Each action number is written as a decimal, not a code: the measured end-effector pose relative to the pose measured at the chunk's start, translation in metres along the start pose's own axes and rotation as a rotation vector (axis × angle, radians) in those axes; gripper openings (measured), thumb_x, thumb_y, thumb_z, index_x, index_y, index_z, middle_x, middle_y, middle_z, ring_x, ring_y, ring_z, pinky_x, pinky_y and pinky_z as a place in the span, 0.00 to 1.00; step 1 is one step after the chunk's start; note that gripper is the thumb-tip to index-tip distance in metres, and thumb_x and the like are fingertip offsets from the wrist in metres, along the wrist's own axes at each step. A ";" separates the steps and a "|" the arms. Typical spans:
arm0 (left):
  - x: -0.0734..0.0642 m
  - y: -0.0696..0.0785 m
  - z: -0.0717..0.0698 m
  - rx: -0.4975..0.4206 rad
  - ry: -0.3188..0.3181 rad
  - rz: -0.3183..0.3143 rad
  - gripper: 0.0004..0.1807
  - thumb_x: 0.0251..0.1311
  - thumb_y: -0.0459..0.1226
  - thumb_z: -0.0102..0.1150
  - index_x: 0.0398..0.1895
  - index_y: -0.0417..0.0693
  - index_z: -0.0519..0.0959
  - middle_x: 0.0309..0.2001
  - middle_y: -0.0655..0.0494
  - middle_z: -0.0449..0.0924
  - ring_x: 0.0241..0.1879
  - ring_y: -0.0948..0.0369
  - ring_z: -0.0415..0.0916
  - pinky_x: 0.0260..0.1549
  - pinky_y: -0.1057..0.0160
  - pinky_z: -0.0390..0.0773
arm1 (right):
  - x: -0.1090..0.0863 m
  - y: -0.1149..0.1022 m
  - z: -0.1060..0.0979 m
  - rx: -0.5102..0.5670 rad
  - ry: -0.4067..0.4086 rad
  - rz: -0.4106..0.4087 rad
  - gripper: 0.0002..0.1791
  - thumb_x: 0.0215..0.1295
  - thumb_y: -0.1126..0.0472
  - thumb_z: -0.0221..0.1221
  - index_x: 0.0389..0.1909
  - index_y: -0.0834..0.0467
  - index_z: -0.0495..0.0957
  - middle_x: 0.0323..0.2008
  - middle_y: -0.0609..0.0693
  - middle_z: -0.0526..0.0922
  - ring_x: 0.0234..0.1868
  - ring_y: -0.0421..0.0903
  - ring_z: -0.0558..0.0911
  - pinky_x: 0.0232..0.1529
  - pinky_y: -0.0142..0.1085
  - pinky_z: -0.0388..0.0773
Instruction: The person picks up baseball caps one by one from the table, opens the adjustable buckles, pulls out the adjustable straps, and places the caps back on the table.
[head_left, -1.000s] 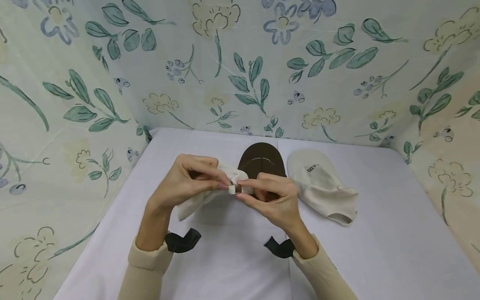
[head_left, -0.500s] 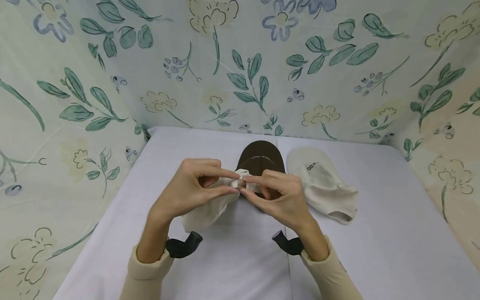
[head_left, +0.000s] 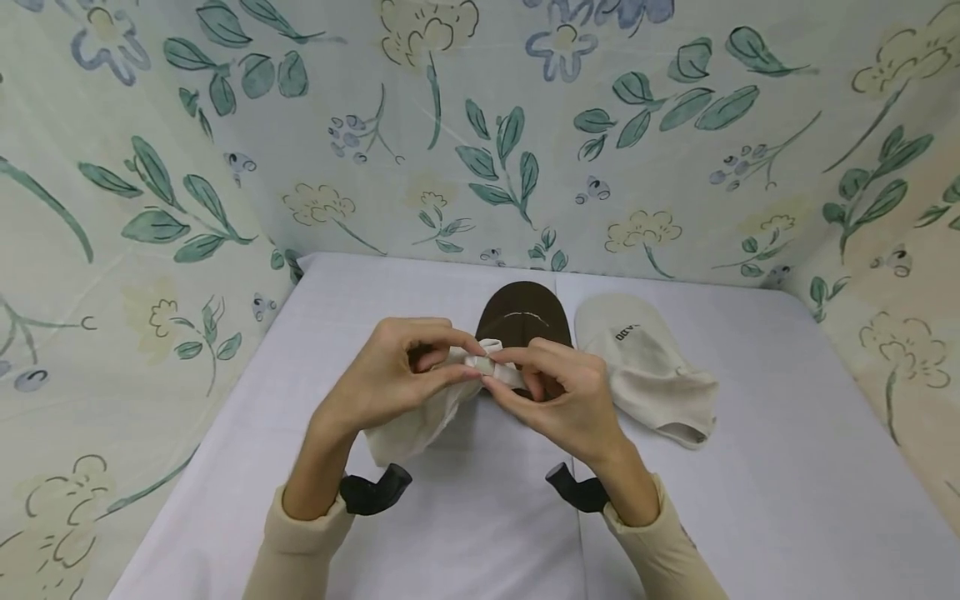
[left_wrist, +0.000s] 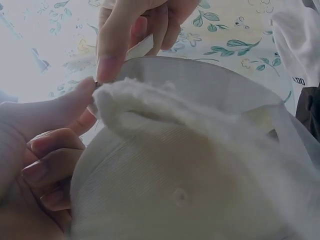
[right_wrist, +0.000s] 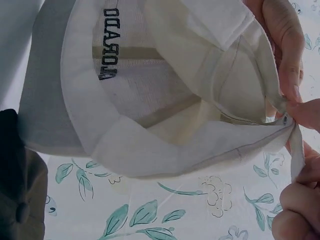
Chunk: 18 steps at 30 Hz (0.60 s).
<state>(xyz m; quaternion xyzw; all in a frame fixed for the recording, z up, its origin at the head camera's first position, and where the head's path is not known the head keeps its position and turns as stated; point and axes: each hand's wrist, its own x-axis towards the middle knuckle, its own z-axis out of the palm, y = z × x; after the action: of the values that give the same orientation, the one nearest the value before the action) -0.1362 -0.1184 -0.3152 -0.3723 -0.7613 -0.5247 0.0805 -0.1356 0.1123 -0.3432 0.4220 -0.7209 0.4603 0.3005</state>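
Note:
Both hands meet at the back strap of a cream baseball cap (head_left: 420, 429), which hangs in the air above the table. My left hand (head_left: 397, 375) pinches the strap end from the left, thumb and index finger together. From the right, my right hand (head_left: 562, 392) pinches the same strap (head_left: 507, 375) between thumb and index finger. In the right wrist view, the cap's inside (right_wrist: 185, 145) faces the camera, showing lettering in reverse. A small metal piece (right_wrist: 285, 119) sits at the strap joint, and a loose strap tail (right_wrist: 297, 155) hangs there. Fingers partly hide the joint.
A dark brown cap (head_left: 522, 317) lies on the white-covered table (head_left: 465, 525) behind the hands. Right of it lies another cream cap (head_left: 637, 358) with dark lettering. Floral cloth (head_left: 420, 167) hangs around the table's back and sides.
The held cap has turned and its body hangs lower. My left hand has shifted right, and my right hand slightly right. The gap visible at the strap between the fingertips has narrowed.

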 end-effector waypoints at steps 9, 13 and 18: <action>-0.001 -0.002 -0.004 -0.100 -0.014 -0.055 0.08 0.58 0.28 0.73 0.39 0.44 0.87 0.20 0.56 0.56 0.20 0.66 0.53 0.19 0.67 0.54 | 0.000 0.003 0.003 0.026 0.024 -0.011 0.09 0.62 0.59 0.73 0.39 0.60 0.89 0.17 0.42 0.64 0.18 0.36 0.61 0.22 0.21 0.55; -0.001 -0.004 -0.006 -0.113 -0.009 -0.067 0.08 0.58 0.28 0.73 0.39 0.45 0.87 0.20 0.56 0.56 0.20 0.66 0.52 0.18 0.67 0.53 | 0.000 0.005 0.001 0.043 0.020 -0.021 0.12 0.66 0.54 0.71 0.39 0.60 0.89 0.17 0.43 0.63 0.19 0.35 0.60 0.22 0.22 0.54; -0.002 -0.005 -0.008 -0.131 -0.001 -0.079 0.08 0.58 0.28 0.73 0.40 0.45 0.87 0.21 0.55 0.56 0.20 0.65 0.52 0.17 0.66 0.52 | 0.000 0.005 0.000 0.066 0.018 -0.016 0.10 0.65 0.56 0.72 0.37 0.60 0.89 0.15 0.43 0.62 0.18 0.35 0.59 0.20 0.25 0.54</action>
<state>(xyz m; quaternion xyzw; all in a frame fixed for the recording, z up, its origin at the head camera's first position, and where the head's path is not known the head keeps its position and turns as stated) -0.1398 -0.1276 -0.3162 -0.3466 -0.7396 -0.5759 0.0349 -0.1403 0.1131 -0.3456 0.4331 -0.6994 0.4851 0.2967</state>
